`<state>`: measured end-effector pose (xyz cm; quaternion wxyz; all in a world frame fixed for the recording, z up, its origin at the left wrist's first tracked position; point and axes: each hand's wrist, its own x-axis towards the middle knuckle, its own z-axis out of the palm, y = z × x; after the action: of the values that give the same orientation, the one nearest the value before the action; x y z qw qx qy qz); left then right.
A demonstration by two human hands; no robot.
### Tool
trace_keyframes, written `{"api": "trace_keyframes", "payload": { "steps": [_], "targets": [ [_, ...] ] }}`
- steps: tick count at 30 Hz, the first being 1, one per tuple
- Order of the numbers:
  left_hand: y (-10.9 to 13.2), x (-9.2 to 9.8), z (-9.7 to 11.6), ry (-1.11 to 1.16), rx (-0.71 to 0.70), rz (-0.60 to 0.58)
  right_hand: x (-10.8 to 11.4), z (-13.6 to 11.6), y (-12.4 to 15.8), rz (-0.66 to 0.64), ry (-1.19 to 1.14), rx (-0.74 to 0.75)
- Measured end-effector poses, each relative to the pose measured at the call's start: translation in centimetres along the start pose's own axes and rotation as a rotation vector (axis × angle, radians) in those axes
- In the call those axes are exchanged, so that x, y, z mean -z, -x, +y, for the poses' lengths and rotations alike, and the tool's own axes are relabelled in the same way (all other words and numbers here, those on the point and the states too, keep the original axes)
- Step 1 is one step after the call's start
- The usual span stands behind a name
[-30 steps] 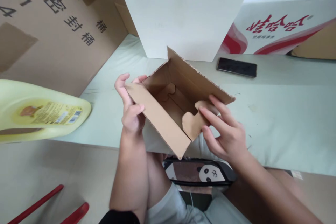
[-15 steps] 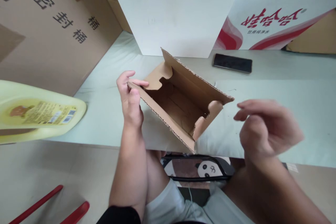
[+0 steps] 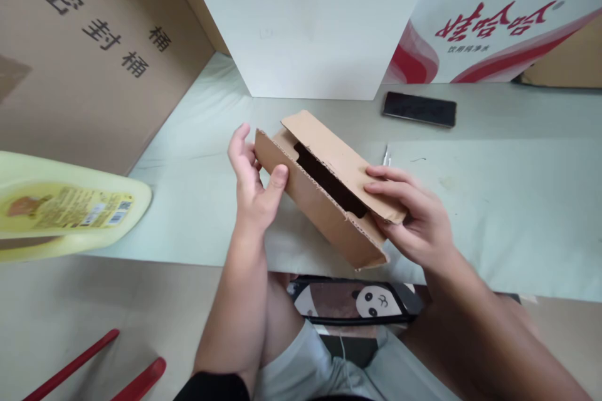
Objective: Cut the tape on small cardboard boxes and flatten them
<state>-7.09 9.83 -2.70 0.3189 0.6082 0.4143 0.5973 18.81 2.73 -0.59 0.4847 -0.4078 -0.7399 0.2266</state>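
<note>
A small brown cardboard box [image 3: 320, 203] is held tilted above the pale green mat [image 3: 493, 213]. My left hand [image 3: 254, 185] grips its left end, thumb on the front wall and fingers behind. My right hand [image 3: 414, 219] holds the right end, fingers pressing the top flap [image 3: 336, 153] down over the opening. A dark gap still shows between the flap and the front wall.
A black phone [image 3: 418, 109] lies on the mat behind the box. A white carton [image 3: 310, 25] and a red-and-white printed carton [image 3: 498, 31] stand at the back, a large brown carton [image 3: 84, 50] at left. A yellow jug [image 3: 61, 210] lies left. A panda-print seat [image 3: 350, 301] shows below.
The box was open with side tabs folded in. My right hand let go, then came back and folded the long flap down over the opening. The box has tilted toward me.
</note>
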Motion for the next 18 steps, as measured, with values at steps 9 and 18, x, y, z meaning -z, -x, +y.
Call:
{"api": "trace_keyframes", "payload": {
  "steps": [9,18],
  "targets": [
    [0.1,-0.4,0.8,-0.236,-0.074,-0.054,0.7,-0.1,0.3,-0.105,-0.006,0.047],
    [0.0,-0.3,1.2,-0.310,0.000,-0.043,0.4,-0.5,0.5,-0.105,-0.013,0.048]
  ]
}}
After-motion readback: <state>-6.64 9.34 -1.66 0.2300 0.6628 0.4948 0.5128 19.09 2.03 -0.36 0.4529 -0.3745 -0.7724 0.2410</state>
